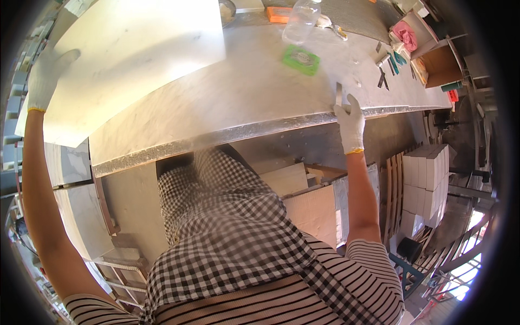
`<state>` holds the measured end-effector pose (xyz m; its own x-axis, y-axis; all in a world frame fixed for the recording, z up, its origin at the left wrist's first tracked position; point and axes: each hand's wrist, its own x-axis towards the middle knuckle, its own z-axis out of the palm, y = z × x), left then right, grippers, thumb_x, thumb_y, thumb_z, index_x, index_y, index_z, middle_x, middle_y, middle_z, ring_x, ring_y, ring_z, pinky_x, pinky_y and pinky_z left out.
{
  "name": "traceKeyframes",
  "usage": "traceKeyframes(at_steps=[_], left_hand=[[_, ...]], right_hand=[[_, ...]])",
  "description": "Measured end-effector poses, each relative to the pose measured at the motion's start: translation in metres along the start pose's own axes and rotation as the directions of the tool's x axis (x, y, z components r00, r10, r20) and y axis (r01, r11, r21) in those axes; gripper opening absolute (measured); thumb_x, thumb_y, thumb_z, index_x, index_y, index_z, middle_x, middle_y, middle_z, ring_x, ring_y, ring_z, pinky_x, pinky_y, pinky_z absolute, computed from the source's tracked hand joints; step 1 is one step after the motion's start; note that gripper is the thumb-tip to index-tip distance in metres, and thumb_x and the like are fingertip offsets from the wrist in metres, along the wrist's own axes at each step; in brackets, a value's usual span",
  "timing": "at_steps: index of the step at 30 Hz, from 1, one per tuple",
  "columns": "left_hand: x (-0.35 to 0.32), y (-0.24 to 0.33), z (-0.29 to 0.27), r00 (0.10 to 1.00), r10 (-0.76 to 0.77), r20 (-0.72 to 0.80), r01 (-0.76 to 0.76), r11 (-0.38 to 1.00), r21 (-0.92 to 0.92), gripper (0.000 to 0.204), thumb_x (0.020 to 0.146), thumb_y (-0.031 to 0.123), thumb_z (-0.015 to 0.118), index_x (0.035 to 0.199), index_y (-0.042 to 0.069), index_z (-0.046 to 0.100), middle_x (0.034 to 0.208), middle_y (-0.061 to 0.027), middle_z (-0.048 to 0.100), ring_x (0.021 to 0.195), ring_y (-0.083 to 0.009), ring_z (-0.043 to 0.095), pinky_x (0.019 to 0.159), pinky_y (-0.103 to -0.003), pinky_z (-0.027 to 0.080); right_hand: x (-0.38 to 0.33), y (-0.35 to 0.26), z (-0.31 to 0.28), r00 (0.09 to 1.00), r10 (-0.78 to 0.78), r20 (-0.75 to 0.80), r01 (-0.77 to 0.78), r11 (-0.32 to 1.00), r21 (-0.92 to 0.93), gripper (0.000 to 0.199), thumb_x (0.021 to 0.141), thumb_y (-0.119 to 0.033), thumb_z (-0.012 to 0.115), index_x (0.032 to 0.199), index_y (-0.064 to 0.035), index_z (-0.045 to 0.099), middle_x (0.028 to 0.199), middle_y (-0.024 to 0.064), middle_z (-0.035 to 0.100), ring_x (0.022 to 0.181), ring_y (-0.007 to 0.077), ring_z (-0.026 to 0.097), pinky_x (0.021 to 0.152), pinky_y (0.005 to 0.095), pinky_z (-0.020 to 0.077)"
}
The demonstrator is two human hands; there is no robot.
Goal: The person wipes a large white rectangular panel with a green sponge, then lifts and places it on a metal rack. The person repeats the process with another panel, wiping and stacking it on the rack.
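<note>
- My right fingers point(353, 103), gloved, are clamped on a thin metal blade at the near edge; my left fingers point(49, 64) lie over the far-left margin of a slab, the thumb spread away, and I can't tell whether they grip or merely rest.
- The table point(244, 97) runs across in front of me, wide, with a rough near edge.
- On its left part lies the pale slab point(151, 49), smooth, one corner reaching past the table's end. It is already up here; it sits at an angle to the near edge, so I judge it's not lined up.
- At the right end stands an open cardboard box point(447, 67), with a pink cloth point(405, 35) beside it.
- A clear bottle point(301, 24) is at the back, and a green pad point(300, 59) just nearer me, neither in use.
- The orange block point(278, 14) lies beyond, untouched.
- Smallest, the metal blade point(339, 93) is in hand, pointing away from me. Whether it has done its work, and how much remains, I can't tell.
</note>
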<state>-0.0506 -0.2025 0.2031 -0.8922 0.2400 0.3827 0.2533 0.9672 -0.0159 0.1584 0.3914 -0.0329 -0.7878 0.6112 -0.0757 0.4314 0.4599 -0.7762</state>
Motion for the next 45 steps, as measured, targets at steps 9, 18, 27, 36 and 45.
traceKeyframes(at_steps=[9, 18, 27, 36, 45], left_hand=[[0.004, 0.001, 0.0, 0.996, -0.091, 0.016, 0.086, 0.98, 0.179, 0.06, 0.084, 0.046, 0.07, 0.123, 0.002, 0.059, 0.098, -0.012, 0.07, 0.087, -0.0202, 0.066, 0.082, -0.031, 0.05], [-0.011, 0.038, -0.016, 0.993, -0.119, 0.021, 0.119, 0.992, 0.039, 0.054, 0.082, 0.037, 0.075, 0.116, -0.003, 0.06, 0.093, -0.0178, 0.072, 0.079, -0.025, 0.071, 0.075, -0.035, 0.054], [-0.015, 0.049, -0.023, 0.984, -0.173, -0.049, 0.177, 0.98, 0.096, 0.059, 0.074, 0.036, 0.08, 0.114, -0.002, 0.059, 0.098, -0.024, 0.069, 0.09, -0.0371, 0.068, 0.081, -0.043, 0.052], [-0.017, 0.042, -0.024, 0.995, -0.064, -0.076, 0.071, 0.994, 0.083, 0.053, 0.067, 0.029, 0.083, 0.106, -0.003, 0.064, 0.095, -0.022, 0.07, 0.091, -0.0388, 0.067, 0.083, -0.044, 0.051], [-0.017, 0.047, -0.025, 0.986, -0.159, -0.047, 0.164, 0.974, 0.154, 0.057, 0.067, 0.035, 0.084, 0.11, 0.002, 0.067, 0.096, -0.0206, 0.071, 0.095, -0.0376, 0.066, 0.087, -0.044, 0.05]], right_hand=[[0.029, -0.106, 0.081, 0.491, -0.847, 0.203, 0.87, 0.462, -0.174, 0.015, 0.09, -0.018, 0.065, 0.1, -0.0082, 0.069, 0.095, 0.0109, 0.067, 0.087, 0.0274, 0.064, 0.075, 0.0361, 0.0502], [0.085, -0.161, 0.185, 0.173, -0.866, 0.469, 0.955, 0.03, -0.296, 0.015, 0.086, -0.017, 0.058, 0.09, -0.0095, 0.07, 0.087, 0.0109, 0.067, 0.081, 0.0312, 0.067, 0.072, 0.0419, 0.0532], [0.096, -0.139, 0.213, 0.176, -0.954, 0.243, 0.982, 0.187, 0.022, 0.011, 0.08, -0.005, 0.058, 0.084, -0.0067, 0.069, 0.079, 0.0147, 0.065, 0.076, 0.03, 0.066, 0.064, 0.042, 0.0523], [0.092, -0.141, 0.207, 0.253, -0.87, 0.422, 0.965, 0.197, -0.172, 0.022, 0.092, -0.021, 0.049, 0.086, -0.0054, 0.063, 0.082, 0.013, 0.065, 0.07, 0.0315, 0.063, 0.064, 0.0441, 0.0498], [0.077, -0.166, 0.185, 0.298, -0.723, 0.624, 0.953, 0.188, -0.238, 0.031, 0.096, -0.031, 0.043, 0.088, -0.0068, 0.061, 0.08, 0.0132, 0.066, 0.072, 0.0317, 0.064, 0.068, 0.0467, 0.0496]])
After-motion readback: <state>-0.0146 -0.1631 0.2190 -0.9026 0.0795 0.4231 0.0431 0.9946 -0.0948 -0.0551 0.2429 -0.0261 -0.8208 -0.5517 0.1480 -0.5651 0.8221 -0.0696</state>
